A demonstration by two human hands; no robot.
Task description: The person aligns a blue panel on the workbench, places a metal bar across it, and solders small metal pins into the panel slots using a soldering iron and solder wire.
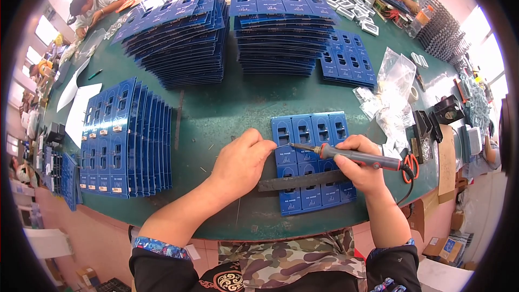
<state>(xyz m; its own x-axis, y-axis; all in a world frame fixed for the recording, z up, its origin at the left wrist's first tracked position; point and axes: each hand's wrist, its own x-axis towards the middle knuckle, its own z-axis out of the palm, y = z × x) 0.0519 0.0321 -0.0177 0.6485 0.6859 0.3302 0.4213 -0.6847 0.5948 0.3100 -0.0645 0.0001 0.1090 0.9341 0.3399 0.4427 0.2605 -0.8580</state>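
A blue circuit board panel (319, 205) with rows of cut-out openings lies flat on the green table in front of me. Across its lower half rests a dark flat strip (303, 180). My right hand (361, 165) is wrapped round a grey and red soldering iron (359, 157), whose tip points left over the panel's upper row. My left hand (243, 159) is closed in a pinch at the panel's left edge. A thin solder wire (280, 146) runs from its fingertips toward the iron's tip. Whether tip and wire touch the board is too small to tell.
Two tall stacks of blue panels (178, 48) (281, 48) stand at the back, and a leaning row of panels (105, 146) at the left. Clear plastic bags (392, 97), orange-handled scissors (411, 166) and black parts (448, 109) lie to the right. Two people work across the table.
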